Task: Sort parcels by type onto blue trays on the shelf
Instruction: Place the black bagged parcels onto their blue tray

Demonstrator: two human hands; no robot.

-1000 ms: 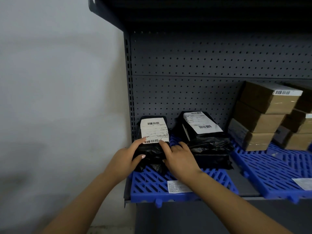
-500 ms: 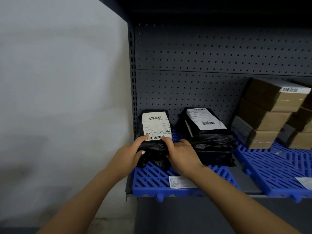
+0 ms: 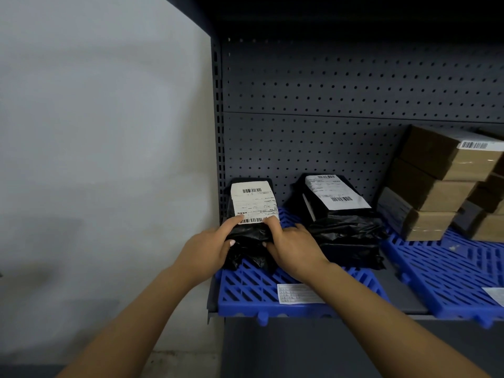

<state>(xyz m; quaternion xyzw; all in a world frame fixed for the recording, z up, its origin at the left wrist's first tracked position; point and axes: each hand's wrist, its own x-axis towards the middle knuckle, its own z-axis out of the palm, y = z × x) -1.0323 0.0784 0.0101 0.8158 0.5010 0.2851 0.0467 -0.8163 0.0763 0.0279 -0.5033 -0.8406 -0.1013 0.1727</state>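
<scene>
On the left blue tray [image 3: 245, 290], against the pegboard, both hands [image 3: 207, 249] [image 3: 293, 248] grip a black plastic-wrapped parcel [image 3: 249, 236]; its white barcode label [image 3: 252, 201] faces up.

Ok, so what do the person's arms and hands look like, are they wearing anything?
Both forearms are bare, with no sleeves in view. The left hand and right hand wear no gloves, rings or watch. The left thumbnail looks pale and glossy, perhaps polished.

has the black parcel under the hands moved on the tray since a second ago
No. The black parcel sits in the same spot on the left blue tray, against the shelf's left upright; only the camera shifted. Both hands hold it.
</scene>
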